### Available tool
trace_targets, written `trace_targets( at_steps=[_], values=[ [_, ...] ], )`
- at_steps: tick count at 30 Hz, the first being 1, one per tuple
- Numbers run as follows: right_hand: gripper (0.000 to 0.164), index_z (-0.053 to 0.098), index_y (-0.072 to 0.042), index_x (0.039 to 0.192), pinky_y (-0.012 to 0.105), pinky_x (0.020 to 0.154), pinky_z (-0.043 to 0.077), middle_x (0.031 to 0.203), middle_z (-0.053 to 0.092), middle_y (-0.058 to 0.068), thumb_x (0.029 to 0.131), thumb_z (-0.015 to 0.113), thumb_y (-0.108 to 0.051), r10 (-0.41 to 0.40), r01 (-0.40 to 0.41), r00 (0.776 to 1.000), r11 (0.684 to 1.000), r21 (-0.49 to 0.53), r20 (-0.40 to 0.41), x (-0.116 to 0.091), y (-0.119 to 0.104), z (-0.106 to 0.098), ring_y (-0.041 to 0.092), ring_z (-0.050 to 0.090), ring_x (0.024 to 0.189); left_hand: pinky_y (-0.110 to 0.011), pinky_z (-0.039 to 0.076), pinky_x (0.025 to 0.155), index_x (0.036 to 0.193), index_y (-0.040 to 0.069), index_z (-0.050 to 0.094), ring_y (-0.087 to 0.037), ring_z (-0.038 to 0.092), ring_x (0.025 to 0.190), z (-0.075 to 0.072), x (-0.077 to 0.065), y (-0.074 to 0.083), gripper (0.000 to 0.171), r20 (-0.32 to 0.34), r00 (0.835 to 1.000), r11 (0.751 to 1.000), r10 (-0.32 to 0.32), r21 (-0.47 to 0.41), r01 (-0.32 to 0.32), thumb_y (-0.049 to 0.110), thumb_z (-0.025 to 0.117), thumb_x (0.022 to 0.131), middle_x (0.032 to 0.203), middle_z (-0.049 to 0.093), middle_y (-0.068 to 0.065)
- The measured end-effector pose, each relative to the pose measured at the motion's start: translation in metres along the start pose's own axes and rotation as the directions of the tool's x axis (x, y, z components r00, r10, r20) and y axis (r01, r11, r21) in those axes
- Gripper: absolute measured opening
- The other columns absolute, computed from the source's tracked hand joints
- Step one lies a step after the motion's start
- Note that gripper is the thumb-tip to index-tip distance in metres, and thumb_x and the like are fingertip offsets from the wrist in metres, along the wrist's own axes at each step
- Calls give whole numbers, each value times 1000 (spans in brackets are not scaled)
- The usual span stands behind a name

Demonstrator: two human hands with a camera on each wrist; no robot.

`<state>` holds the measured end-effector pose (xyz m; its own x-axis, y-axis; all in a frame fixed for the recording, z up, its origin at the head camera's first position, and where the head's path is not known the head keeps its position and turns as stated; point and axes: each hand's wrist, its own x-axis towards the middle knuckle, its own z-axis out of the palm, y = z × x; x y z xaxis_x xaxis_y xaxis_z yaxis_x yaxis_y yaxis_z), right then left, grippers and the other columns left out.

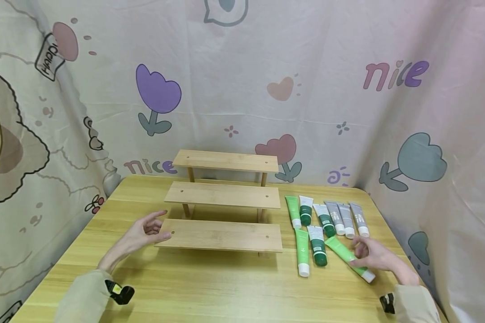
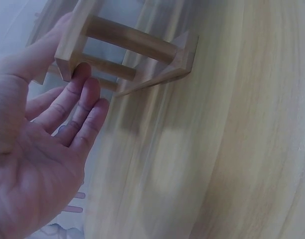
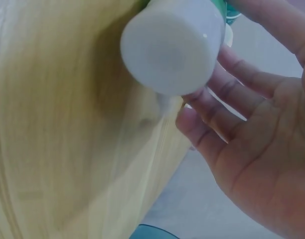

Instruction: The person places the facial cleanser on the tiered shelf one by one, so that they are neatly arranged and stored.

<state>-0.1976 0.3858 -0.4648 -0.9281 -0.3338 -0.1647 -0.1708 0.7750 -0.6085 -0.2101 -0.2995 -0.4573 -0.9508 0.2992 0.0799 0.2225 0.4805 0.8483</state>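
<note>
My left hand (image 1: 143,233) is at the left end of the lowest plank of a three-step wooden display stand (image 1: 226,195). Its thumb rests over the plank, and the other fingers bend loosely beside the end. In the left wrist view, those fingertips (image 2: 90,89) touch or nearly touch the wooden edge. On the right, my right hand (image 1: 373,255) pinches a light-green tube (image 1: 343,252) lying slantwise, its white cap toward the front right. The cap (image 3: 167,47) fills the top of the right wrist view, with fingers behind it and the thumb on the other side.
Left of the right hand lie two more light-green tubes (image 1: 302,251), several white-and-dark-green tubes (image 1: 318,244) and several grey tubes (image 1: 345,220). The wooden table (image 1: 210,291) ends against a printed cloth (image 1: 226,89) at the back and sides.
</note>
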Motion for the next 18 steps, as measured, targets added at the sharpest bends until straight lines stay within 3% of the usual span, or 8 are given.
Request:
trace_targets(
  at_steps=[5,18],
  values=[
    [42,59,4,109,20,62,49,85,62,5,81,84,-15,-9,7,998,999,51,58,1,2,-2,2,54,73,-17,54,80,152,-10,31,-3,64,88,0,0,-2,78,6,1000,1000,-4,5,4,14,74,91,99,68,-6],
    [46,62,8,115,21,64,49,91,65,7,82,82,-16,39,-44,996,997,59,77,2,-2,-4,8,56,79,-18,54,76,152,-10,30,-3,63,86,1,-2,0,78,-2,1000,1000,8,-15,-8,12,74,91,98,66,-8]
  ],
)
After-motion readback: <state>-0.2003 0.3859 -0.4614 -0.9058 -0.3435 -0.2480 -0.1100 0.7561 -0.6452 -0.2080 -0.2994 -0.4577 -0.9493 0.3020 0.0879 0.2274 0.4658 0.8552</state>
